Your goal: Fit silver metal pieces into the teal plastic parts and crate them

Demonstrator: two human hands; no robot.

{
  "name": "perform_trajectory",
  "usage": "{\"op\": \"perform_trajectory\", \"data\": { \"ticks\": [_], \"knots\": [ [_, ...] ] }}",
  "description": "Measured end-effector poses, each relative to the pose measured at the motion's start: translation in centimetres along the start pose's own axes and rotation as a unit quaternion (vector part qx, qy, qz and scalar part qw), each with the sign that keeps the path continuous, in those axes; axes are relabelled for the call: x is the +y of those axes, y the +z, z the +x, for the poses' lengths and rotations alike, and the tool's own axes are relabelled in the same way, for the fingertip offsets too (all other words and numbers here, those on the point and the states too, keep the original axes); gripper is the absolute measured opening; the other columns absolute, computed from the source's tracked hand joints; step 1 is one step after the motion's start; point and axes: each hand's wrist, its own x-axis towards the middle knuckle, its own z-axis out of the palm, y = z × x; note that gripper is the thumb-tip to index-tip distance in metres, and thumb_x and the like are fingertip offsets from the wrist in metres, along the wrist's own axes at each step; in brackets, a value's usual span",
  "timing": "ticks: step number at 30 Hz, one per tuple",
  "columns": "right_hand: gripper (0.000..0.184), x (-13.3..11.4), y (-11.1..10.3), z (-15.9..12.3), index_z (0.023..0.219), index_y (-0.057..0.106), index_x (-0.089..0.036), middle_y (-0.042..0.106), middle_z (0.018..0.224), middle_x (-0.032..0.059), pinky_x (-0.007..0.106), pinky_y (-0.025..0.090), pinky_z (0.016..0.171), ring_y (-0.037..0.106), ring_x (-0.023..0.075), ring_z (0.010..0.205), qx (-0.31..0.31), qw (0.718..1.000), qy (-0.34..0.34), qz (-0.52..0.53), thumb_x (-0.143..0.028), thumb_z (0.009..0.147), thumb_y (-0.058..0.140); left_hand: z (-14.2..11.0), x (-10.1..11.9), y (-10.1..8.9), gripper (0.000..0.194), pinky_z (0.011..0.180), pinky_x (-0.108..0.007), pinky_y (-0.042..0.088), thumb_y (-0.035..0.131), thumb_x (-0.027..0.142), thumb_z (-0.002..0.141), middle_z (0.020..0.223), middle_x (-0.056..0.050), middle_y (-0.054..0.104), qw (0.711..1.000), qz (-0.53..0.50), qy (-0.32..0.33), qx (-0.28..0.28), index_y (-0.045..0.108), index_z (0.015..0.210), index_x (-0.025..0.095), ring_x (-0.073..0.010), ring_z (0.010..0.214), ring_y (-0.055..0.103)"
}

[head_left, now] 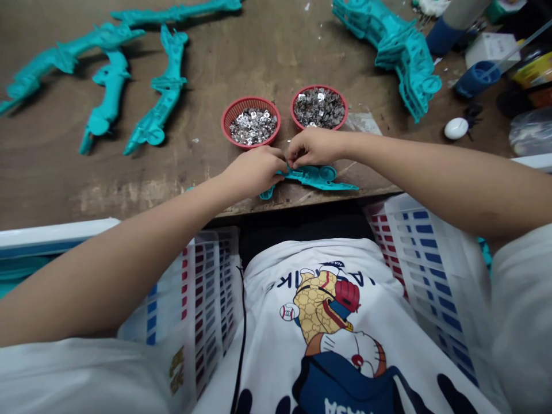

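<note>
A teal plastic part (317,177) lies along the table's near edge, its middle partly covered by my fingers. My left hand (256,171) grips the part near its left end, thumb at the front. Fingertips pinched together, my right hand (311,148) touches the top of the part close to the left fingers; whatever is in that pinch is too small to make out. Just beyond the hands stand two red baskets, the left basket (225,127) with shiny metal clips (254,125) and the right basket (345,109) with darker metal clips (319,106).
Several similar teal parts (166,86) lie at the far left, and a stack of them (392,46) sits at the back right. A blue cup (476,79), a white box (492,50) and a white egg-shaped thing (456,128) stand right. Plastic crates (425,253) flank my lap.
</note>
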Motion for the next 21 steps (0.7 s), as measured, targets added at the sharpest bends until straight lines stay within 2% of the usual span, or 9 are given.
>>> {"op": "perform_trajectory", "data": {
  "ticks": [8,17,21],
  "knots": [
    [0.023,0.02,-0.33,-0.04,0.120,0.096,-0.022,0.089,0.107,0.0009,0.032,0.054,0.092,0.076,0.0196,0.097,-0.010,0.999,0.004,0.036,-0.025,0.104,0.080,0.03,0.20,-0.28,0.035,0.106,-0.044,0.066,0.067,0.024,0.107,0.132,-0.018,0.089,1.000,-0.014,-0.010,-0.005,0.097,0.124,0.018,-0.0352,0.118,0.085],
    [0.024,-0.42,-0.08,-0.12,0.119,0.097,-0.022,0.089,0.103,0.0004,0.032,0.053,0.091,0.076,0.0196,0.094,0.007,0.999,0.021,0.026,-0.023,0.102,0.080,0.04,0.15,-0.15,0.038,0.109,-0.044,0.067,0.066,0.023,0.108,0.131,-0.018,0.088,1.000,-0.008,-0.006,-0.006,0.097,0.128,0.017,-0.0348,0.120,0.084],
    [0.025,-0.47,-0.19,0.00,0.118,0.097,-0.024,0.090,0.105,0.0002,0.033,0.053,0.093,0.077,0.0206,0.097,0.003,1.000,-0.021,-0.022,-0.022,0.104,0.076,0.04,0.06,-0.18,0.038,0.110,-0.044,0.067,0.064,0.023,0.108,0.132,-0.018,0.088,1.000,-0.005,0.003,-0.009,0.097,0.128,0.017,-0.0346,0.120,0.085]
  ]
}}
